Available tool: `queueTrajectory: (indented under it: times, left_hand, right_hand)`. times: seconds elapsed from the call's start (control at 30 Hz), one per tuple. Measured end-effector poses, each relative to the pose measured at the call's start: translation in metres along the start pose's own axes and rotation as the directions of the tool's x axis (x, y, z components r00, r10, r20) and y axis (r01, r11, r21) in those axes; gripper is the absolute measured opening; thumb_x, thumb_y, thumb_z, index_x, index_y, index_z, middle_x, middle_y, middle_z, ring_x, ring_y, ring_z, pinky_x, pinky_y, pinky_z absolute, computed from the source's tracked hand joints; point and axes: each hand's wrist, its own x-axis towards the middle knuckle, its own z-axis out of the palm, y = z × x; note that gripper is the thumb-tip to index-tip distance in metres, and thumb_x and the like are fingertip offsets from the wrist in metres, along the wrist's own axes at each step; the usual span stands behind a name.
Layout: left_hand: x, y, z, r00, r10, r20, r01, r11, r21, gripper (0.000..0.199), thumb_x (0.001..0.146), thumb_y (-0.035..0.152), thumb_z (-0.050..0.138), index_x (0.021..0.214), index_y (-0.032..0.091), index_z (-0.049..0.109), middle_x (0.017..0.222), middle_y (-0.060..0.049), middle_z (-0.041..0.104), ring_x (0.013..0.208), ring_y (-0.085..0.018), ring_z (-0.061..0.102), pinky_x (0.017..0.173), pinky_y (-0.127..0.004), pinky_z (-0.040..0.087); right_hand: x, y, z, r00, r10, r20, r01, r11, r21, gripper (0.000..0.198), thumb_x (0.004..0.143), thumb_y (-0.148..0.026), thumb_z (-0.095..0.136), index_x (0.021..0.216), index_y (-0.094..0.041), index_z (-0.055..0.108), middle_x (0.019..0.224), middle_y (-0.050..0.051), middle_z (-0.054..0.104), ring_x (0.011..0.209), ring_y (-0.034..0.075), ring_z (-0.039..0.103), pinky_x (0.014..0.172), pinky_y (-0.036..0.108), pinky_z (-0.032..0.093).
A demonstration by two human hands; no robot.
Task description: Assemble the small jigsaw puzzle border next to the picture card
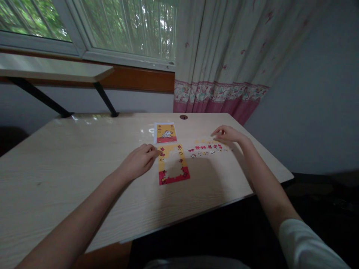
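Observation:
A partly assembled jigsaw puzzle (pixel 174 180) lies on the desk, its yellow and red border joined around an open middle. My left hand (pixel 141 160) is at its left edge, fingers curled together with the tips touching or just over the border; whatever they may pinch is hidden. To the right, loose puzzle pieces (pixel 208 147) lie in rows of yellow, red and whitish ones. Over the far right end of these rows is my right hand (pixel 228 134), thumb and forefinger slightly apart, pointing down at the yellow pieces. No piece shows between them.
Behind the puzzle lies a reference picture (pixel 165 133) with a white animal on yellow and red. The pale wooden desk (pixel 84 157) has a round cable hole (pixel 183 117) near its back edge. A raised shelf (pixel 56 67) stands at the left, and a curtain (pixel 218 74) hangs behind.

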Motion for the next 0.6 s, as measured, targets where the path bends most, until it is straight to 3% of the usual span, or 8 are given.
queueTrajectory:
  times: [0.1, 0.2, 0.3, 0.43, 0.6]
  left_hand:
    - [0.0, -0.001, 0.002, 1.0, -0.002, -0.006, 0.002, 1.0, -0.002, 0.033, 0.093, 0.019, 0.038, 0.113, 0.015, 0.064, 0.098, -0.013, 0.059, 0.088, -0.024, 0.055, 0.077, -0.038, 0.05]
    - [0.001, -0.002, 0.002, 1.0, -0.005, -0.012, 0.004, 1.0, -0.014, 0.033, 0.093, 0.019, 0.039, 0.113, 0.015, 0.065, 0.098, -0.013, 0.06, 0.089, -0.024, 0.056, 0.077, -0.037, 0.049]
    - [0.0, -0.003, 0.001, 1.0, -0.002, -0.006, 0.002, 1.0, -0.021, 0.034, 0.093, 0.019, 0.039, 0.114, 0.014, 0.064, 0.098, -0.013, 0.06, 0.089, -0.025, 0.056, 0.077, -0.038, 0.049]
    - [-0.001, -0.004, -0.001, 1.0, 0.0, 0.022, 0.0, 1.0, -0.016, 0.034, 0.092, 0.019, 0.038, 0.112, 0.011, 0.064, 0.098, -0.015, 0.059, 0.09, -0.026, 0.056, 0.077, -0.04, 0.049]
    - [-0.001, -0.004, -0.001, 0.999, -0.015, 0.038, 0.015, 1.0, -0.006, 0.034, 0.092, 0.019, 0.038, 0.112, 0.012, 0.064, 0.098, -0.014, 0.06, 0.09, -0.026, 0.056, 0.078, -0.04, 0.05]
  right_hand:
    - [-0.016, 0.043, -0.005, 0.988, 0.135, 0.072, -0.138, 0.99, 0.035, 0.033, 0.067, -0.03, 0.075, 0.096, -0.014, 0.075, 0.085, 0.006, 0.069, 0.06, 0.012, 0.052, 0.059, 0.026, 0.04]
    - [-0.027, 0.067, 0.004, 0.978, 0.196, 0.069, -0.203, 0.973, 0.112, 0.048, 0.063, -0.039, 0.075, 0.102, -0.011, 0.072, 0.065, 0.0, 0.06, 0.054, 0.012, 0.047, 0.054, 0.025, 0.036]
    - [-0.028, 0.074, 0.015, 0.981, 0.192, -0.028, -0.184, 0.966, 0.181, 0.05, 0.061, -0.042, 0.074, 0.098, -0.009, 0.071, 0.059, -0.003, 0.052, 0.053, 0.011, 0.043, 0.052, 0.025, 0.034]
    - [-0.021, 0.076, 0.024, 0.968, 0.194, -0.158, -0.158, 0.963, 0.217, 0.045, 0.06, -0.044, 0.072, 0.09, -0.01, 0.071, 0.064, 0.001, 0.058, 0.057, 0.012, 0.045, 0.055, 0.026, 0.035]
    - [-0.022, 0.085, 0.027, 0.957, 0.224, -0.184, -0.181, 0.957, 0.227, 0.039, 0.071, -0.046, 0.064, 0.088, -0.012, 0.072, 0.072, 0.006, 0.066, 0.062, 0.014, 0.051, 0.059, 0.027, 0.038]
